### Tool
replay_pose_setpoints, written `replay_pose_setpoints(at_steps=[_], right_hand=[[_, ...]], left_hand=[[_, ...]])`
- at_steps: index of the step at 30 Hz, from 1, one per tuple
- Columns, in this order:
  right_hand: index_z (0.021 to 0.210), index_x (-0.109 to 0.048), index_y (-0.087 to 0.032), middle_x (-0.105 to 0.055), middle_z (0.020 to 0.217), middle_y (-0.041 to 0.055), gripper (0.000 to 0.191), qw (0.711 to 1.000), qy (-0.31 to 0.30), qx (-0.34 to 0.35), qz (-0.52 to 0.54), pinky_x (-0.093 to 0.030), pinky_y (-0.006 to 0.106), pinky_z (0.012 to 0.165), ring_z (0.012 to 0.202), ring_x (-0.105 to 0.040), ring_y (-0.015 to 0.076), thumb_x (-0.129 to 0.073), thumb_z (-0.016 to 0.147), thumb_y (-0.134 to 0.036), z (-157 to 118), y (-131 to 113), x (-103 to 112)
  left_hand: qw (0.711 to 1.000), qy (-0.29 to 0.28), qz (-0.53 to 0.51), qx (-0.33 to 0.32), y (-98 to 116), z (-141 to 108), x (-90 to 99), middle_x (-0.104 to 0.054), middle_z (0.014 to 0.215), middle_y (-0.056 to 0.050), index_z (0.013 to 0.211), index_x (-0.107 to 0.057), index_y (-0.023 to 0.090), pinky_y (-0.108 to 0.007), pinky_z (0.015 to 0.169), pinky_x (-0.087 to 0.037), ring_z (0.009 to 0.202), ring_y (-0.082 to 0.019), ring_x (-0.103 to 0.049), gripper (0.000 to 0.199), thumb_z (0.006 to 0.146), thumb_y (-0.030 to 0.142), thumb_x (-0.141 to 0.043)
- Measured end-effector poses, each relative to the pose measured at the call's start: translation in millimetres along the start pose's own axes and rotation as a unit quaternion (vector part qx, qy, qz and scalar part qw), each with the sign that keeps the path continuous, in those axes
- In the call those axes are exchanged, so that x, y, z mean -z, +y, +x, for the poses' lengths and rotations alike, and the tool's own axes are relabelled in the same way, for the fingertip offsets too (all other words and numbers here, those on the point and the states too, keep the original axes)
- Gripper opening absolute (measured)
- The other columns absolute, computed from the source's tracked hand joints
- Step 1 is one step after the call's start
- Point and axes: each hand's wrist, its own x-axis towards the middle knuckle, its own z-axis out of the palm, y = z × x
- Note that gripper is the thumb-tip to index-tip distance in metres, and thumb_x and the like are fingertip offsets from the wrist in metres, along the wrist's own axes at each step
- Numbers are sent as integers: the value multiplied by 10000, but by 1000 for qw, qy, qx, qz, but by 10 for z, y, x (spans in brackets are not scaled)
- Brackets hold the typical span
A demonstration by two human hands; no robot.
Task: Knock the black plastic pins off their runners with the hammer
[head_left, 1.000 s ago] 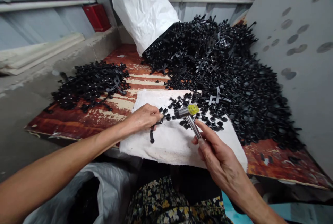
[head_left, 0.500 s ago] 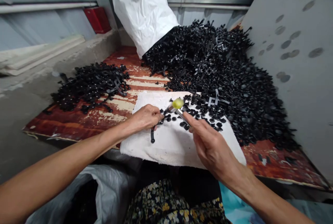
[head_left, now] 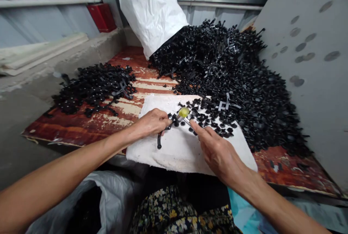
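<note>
My left hand (head_left: 154, 120) pinches a black plastic strip (head_left: 159, 141), whose lower end hangs below the fingers over a white cloth (head_left: 168, 154). In my right hand (head_left: 217, 147) is a small hammer with a metal shaft and a yellow-green end (head_left: 184, 112). The hammer's head is just right of my left fingertips, close to small black round pieces. More black round pieces (head_left: 199, 118) lie scattered on the cloth between and beyond the hands.
A large heap of black parts (head_left: 244, 78) covers the back right, spilling from a white sack (head_left: 152, 12). A smaller black heap (head_left: 92, 89) sits on the left of the worn red board (head_left: 81, 125). A grey spotted panel (head_left: 312, 81) stands at right.
The hammer and my right hand have moved slightly to the left, and the hammer's head is a little lower. My left hand stays about where it was, still on the strip.
</note>
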Motion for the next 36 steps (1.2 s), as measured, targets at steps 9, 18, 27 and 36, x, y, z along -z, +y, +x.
replay_pose_setpoints(at_steps=[9, 18, 27, 36], right_hand=[[1437, -436, -199, -602, 811, 59, 593, 1000, -14, 11, -10, -541, 285, 533, 580, -571, 161, -363, 871, -37, -12, -35, -6], [1354, -535, -139, -696, 935, 116, 486, 996, -9, -54, 65, -560, 332, 654, 732, -663, 198, -357, 903, -103, 17, -71, -12], [825, -632, -177, -577, 680, -12, 151, 919, -46, -226, 319, -418, 260, 562, 615, -496, 135, -596, 797, -321, 272, -49, -8], [869, -562, -208, -406, 567, -92, 177, 835, 13, -316, 451, -233, 223, 373, 396, -293, 69, -624, 807, -362, 213, -188, 22]], left_hand=[[1000, 2, -18, 1, -63, 14, -43, -540, 435, 25, 551, -502, 184, -220, 379, -225, 377, -92, -386, 258, 784, 295, -505], [1000, -2, -18, -14, -103, 8, -52, -528, 452, 25, 584, -509, 180, -216, 399, -254, 402, -103, -425, 264, 811, 312, -492], [963, -73, 59, -253, 140, -326, -143, -507, 544, 37, 666, -601, 188, -217, 530, -301, 506, -97, -439, 231, 854, 273, -498], [952, 16, -305, -9, -6, -396, -217, -684, 913, -89, 1043, -533, 155, -274, 572, -468, 692, -178, -621, 473, 729, 449, -730]])
